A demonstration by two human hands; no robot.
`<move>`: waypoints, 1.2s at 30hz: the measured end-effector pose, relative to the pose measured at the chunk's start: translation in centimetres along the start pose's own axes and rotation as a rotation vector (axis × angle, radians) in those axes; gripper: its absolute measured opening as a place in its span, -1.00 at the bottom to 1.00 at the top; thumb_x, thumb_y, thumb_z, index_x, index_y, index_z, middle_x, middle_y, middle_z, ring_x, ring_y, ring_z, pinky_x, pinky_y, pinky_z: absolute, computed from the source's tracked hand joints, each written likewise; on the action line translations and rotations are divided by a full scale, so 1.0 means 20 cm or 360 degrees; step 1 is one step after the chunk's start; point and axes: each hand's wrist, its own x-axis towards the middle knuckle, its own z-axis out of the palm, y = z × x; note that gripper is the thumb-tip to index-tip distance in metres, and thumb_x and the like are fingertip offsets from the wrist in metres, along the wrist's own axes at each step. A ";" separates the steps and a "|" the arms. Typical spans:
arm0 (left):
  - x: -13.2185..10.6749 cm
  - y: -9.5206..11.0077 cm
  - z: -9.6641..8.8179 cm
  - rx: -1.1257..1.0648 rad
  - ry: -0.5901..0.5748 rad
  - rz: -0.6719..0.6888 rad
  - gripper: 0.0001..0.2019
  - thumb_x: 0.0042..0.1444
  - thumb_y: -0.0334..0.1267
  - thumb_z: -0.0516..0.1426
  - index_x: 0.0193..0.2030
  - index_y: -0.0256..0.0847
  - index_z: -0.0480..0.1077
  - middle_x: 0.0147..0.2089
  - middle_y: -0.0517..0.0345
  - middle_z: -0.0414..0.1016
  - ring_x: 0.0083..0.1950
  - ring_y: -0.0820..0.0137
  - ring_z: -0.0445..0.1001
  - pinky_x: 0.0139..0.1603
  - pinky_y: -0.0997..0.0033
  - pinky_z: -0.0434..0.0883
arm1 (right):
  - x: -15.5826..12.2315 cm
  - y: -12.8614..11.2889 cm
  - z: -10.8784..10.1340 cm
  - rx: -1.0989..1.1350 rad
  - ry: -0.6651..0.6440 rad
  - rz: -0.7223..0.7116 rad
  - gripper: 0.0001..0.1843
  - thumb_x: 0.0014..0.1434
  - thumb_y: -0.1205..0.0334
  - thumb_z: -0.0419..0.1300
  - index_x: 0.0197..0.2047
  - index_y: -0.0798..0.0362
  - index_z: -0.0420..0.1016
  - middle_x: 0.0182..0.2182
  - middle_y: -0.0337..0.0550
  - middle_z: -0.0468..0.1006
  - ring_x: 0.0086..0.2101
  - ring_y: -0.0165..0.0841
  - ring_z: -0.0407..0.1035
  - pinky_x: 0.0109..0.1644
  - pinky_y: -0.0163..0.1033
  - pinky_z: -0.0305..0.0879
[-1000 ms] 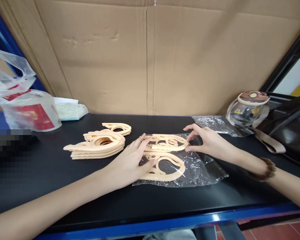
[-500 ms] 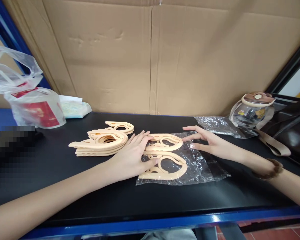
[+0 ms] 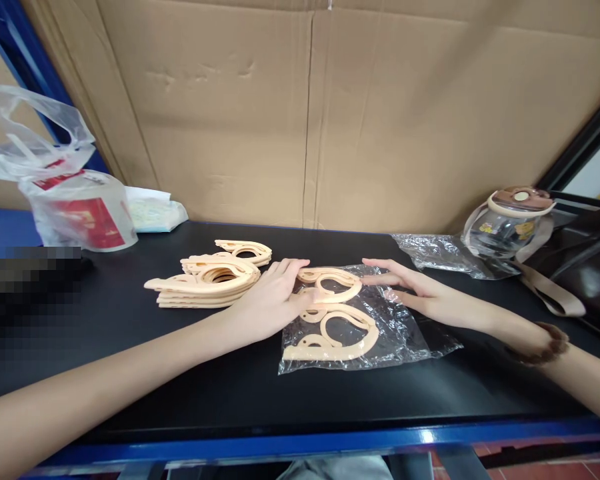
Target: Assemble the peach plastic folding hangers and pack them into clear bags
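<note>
A clear plastic bag (image 3: 410, 333) lies on the black table (image 3: 130, 360) with peach plastic hanger pieces (image 3: 337, 333) on or inside it. My left hand (image 3: 275, 300) rests on the left end of these pieces, thumb against the upper piece (image 3: 337, 283), fingers stretched out. My right hand (image 3: 415, 290) lies flat on the bag at its right, fingers extended toward the upper piece. To the left sits a stack of the same peach pieces (image 3: 207, 283).
A cardboard wall (image 3: 305, 113) backs the table. At the left stand a plastic bag with a red label (image 3: 75, 213) and a tissue pack (image 3: 153, 213). At the right are a crumpled clear bag (image 3: 433, 250), a clear jar (image 3: 510, 223) and a dark handbag (image 3: 580, 267).
My right hand let go of its pinch on the upper piece and flattened onto the bag. The upper piece shifted left toward my left hand. The view drifted slightly.
</note>
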 end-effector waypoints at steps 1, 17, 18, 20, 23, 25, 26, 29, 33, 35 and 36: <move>0.01 0.00 -0.01 0.0044 -0.0051 -0.0020 -0.38 0.21 0.13 -0.10 0.29 -0.23 0.09 0.29 -0.08 0.17 0.29 0.13 0.14 0.23 0.11 0.16 | 0.00 0.00 0.00 -0.0020 -0.0005 0.0013 -0.41 0.32 0.02 -0.06 0.37 -0.17 -0.12 0.23 -0.12 0.31 0.22 -0.21 0.14 0.29 0.06 0.02; 0.03 0.09 -0.06 0.0535 -0.0317 0.0139 -0.32 0.29 0.12 -0.24 0.40 -0.31 -0.07 0.44 -0.20 -0.12 0.43 0.04 -0.13 0.32 0.01 -0.04 | -0.01 -0.08 -0.09 -0.0169 0.0405 -0.0004 -0.65 0.28 0.14 0.01 0.11 0.01 0.27 -0.35 -0.18 0.62 -0.31 -0.32 0.49 -0.10 -0.12 0.36; 0.01 0.09 -0.04 0.0514 -0.0302 0.0193 -0.33 0.30 0.12 -0.26 0.40 -0.29 -0.08 0.44 -0.18 -0.15 0.44 0.07 -0.17 0.33 0.02 -0.06 | 0.01 -0.10 -0.10 -0.0220 0.0517 -0.0039 -0.68 0.27 0.15 0.01 0.06 0.02 0.32 -0.38 -0.17 0.61 -0.37 -0.33 0.48 -0.17 -0.14 0.37; -0.01 0.08 0.00 0.0466 -0.0295 0.0304 -0.33 0.30 0.13 -0.26 0.40 -0.28 -0.08 0.45 -0.16 -0.16 0.45 0.12 -0.20 0.35 0.07 -0.06 | 0.07 -0.16 -0.12 -0.0289 0.0666 -0.0129 -0.72 0.26 0.17 0.02 0.00 0.03 0.37 -0.39 -0.17 0.59 -0.41 -0.36 0.46 -0.24 -0.18 0.37; -0.02 0.07 0.05 0.0406 -0.0261 0.0393 -0.30 0.29 0.15 -0.25 0.40 -0.33 -0.09 0.45 -0.17 -0.20 0.45 0.14 -0.24 0.37 0.09 -0.09 | 0.23 -0.28 -0.11 -0.0344 0.0587 -0.0303 -0.75 0.25 0.21 0.02 -0.03 0.02 0.39 -0.33 -0.17 0.59 -0.32 -0.35 0.47 -0.19 -0.18 0.39; -0.02 0.05 0.07 0.0366 -0.0245 0.0399 -0.28 0.28 0.17 -0.24 0.40 -0.33 -0.10 0.46 -0.16 -0.24 0.45 0.12 -0.26 0.38 0.07 -0.12 | 0.37 -0.33 -0.07 -0.0385 0.0361 -0.0472 -0.76 0.23 0.26 0.06 -0.04 0.01 0.40 -0.19 -0.16 0.57 -0.21 -0.35 0.46 -0.11 -0.17 0.39; -0.02 0.05 0.07 0.0343 -0.0241 0.0396 -0.27 0.27 0.18 -0.23 0.40 -0.32 -0.10 0.46 -0.15 -0.24 0.45 0.11 -0.27 0.38 0.06 -0.12 | 0.45 -0.34 -0.04 -0.0434 0.0241 -0.0569 -0.74 0.21 0.28 0.08 -0.03 0.01 0.40 -0.12 -0.15 0.54 -0.18 -0.35 0.45 -0.07 -0.17 0.39; -0.03 0.04 0.07 0.0272 -0.0233 0.0393 -0.25 0.25 0.21 -0.22 0.40 -0.29 -0.10 0.46 -0.11 -0.21 0.45 0.08 -0.26 0.38 0.03 -0.11 | 0.71 -0.33 0.04 -0.0506 0.0018 -0.0712 -0.63 0.18 0.28 0.13 0.08 0.03 0.34 0.04 -0.09 0.46 -0.03 -0.30 0.37 0.07 -0.12 0.32; -0.04 0.04 0.06 0.0219 -0.0245 0.0360 -0.24 0.25 0.21 -0.21 0.41 -0.29 -0.12 0.47 -0.10 -0.27 0.45 0.06 -0.30 0.38 0.01 -0.12 | 0.98 -0.29 0.12 -0.0460 -0.0252 -0.0616 -0.36 0.09 0.16 0.26 0.21 0.06 0.20 0.20 0.04 0.30 0.15 -0.19 0.22 0.17 -0.06 0.23; -0.04 0.04 0.06 0.0208 -0.0259 0.0344 -0.25 0.25 0.20 -0.20 0.41 -0.31 -0.11 0.47 -0.12 -0.29 0.45 0.07 -0.32 0.39 0.01 -0.14 | 1.06 -0.29 0.14 -0.0410 -0.0318 -0.0542 -0.26 0.03 0.15 0.32 0.24 0.04 0.16 0.20 0.05 0.29 0.17 -0.19 0.19 0.19 -0.06 0.20; -0.04 0.05 0.06 0.0203 -0.0258 0.0345 -0.25 0.26 0.20 -0.20 0.41 -0.32 -0.11 0.46 -0.12 -0.28 0.45 0.08 -0.32 0.39 0.01 -0.14 | 1.09 -0.29 0.15 -0.0379 -0.0342 -0.0517 -0.23 0.01 0.17 0.34 0.25 0.03 0.15 0.20 0.05 0.29 0.18 -0.20 0.18 0.20 -0.07 0.19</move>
